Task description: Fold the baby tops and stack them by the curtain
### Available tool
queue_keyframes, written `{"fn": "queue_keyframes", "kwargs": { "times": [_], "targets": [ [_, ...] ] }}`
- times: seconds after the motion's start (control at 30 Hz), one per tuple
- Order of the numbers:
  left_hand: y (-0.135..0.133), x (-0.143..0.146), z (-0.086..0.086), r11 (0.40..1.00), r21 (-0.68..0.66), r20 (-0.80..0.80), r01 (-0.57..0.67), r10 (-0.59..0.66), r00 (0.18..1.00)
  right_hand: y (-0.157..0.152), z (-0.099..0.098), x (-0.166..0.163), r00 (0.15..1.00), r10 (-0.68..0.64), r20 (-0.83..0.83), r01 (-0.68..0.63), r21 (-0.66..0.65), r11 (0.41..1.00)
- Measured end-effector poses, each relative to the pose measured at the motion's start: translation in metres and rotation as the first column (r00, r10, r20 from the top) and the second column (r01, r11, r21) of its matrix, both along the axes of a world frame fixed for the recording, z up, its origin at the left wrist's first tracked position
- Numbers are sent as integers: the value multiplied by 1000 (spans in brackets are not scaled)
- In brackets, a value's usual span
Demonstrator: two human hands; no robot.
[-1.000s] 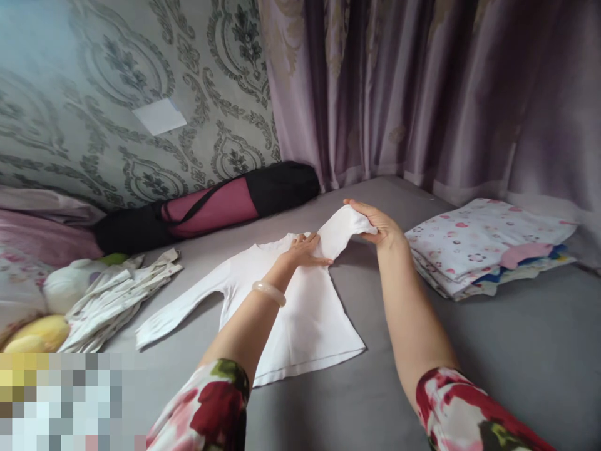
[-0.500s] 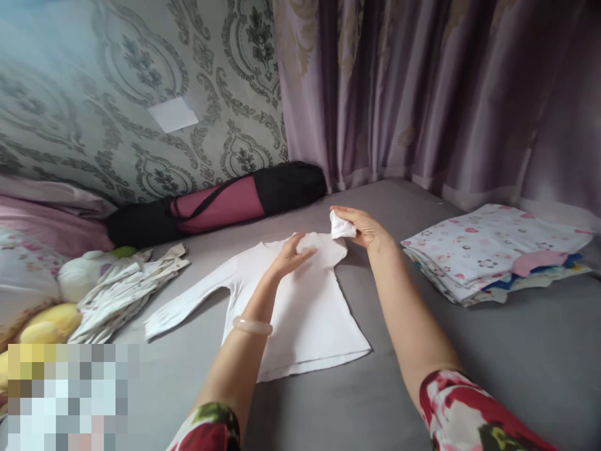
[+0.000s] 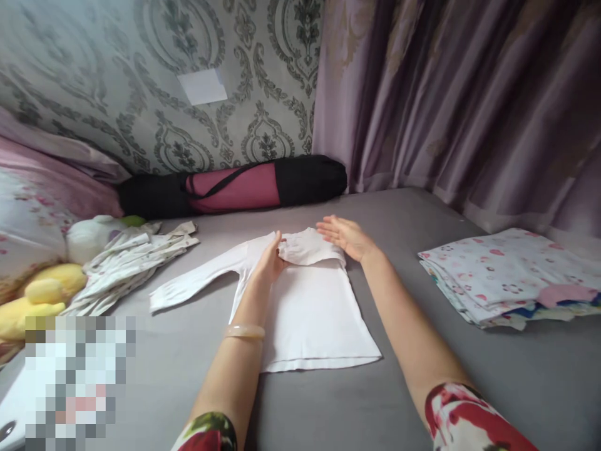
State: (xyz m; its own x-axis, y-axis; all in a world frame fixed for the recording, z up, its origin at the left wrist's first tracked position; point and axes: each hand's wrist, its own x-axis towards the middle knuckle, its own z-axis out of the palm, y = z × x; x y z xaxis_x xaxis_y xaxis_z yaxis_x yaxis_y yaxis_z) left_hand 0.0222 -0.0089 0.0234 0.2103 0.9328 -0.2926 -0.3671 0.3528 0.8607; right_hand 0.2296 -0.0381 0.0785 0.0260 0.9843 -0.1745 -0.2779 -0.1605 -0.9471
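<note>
A white long-sleeved shirt lies flat on the grey bed sheet. Its right sleeve is folded across the chest near the collar; the left sleeve stretches out to the left. My left hand rests on the folded sleeve's end at the collar, its fingers curled on the cloth. My right hand hovers flat and open at the shirt's right shoulder, holding nothing.
A stack of folded patterned clothes lies at the right. A black and maroon rolled bag lies along the wall. A crumpled pale garment, a white soft toy and a yellow one sit at the left. Curtains hang behind.
My right hand carried the right sleeve leftward, laid it across the shirt's chest and let it go. My left hand moved onto the folded sleeve. The view shifted left.
</note>
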Motion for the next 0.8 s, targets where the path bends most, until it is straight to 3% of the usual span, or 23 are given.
{"fn": "queue_keyframes", "kwargs": {
  "times": [0.13, 0.23, 0.4, 0.57, 0.67, 0.8],
  "targets": [
    [3, 1, -10, 999, 48, -49, -21, 23, 999, 2, 6, 41, 975, -194, 109, 191, 39, 981],
    [7, 2, -13, 992, 87, -75, -91, 97, 992, 3, 2, 57, 951, -244, 191, 247, 11, 969],
    [13, -6, -6, 949, 214, -57, -231, 248, 967, 8, -16, 57, 941, -260, 216, 275, -45, 960],
    [15, -21, -11, 950, 127, -208, -286, 308, 929, 14, -31, 47, 890, -270, 369, 323, -90, 942],
    [14, -26, -14, 954, 121, -349, -275, 300, 888, 19, -37, 40, 779, -210, 591, 282, -30, 959],
    [12, -25, -8, 957, 112, -425, -269, 291, 857, 20, -42, 21, 466, -98, 879, 123, 46, 991]
  ]
}}
